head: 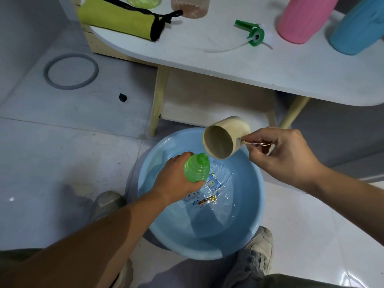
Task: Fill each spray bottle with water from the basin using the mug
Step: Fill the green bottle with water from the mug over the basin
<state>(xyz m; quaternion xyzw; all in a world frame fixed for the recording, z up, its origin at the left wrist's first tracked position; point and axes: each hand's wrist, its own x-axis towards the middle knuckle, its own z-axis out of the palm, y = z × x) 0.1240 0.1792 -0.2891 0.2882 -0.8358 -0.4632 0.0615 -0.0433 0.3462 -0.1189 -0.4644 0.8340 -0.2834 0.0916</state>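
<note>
Our left hand (172, 179) grips the green spray bottle (197, 169), right hand (284, 154) pinches the mug (224, 138) handle; its wide rim could spill past the seemingly narrow neck.

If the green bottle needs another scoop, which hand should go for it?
Right. The right hand grips the mug by its handle, tilted at the bottle's mouth above the basin. The left hand is occupied holding the green bottle.
</note>
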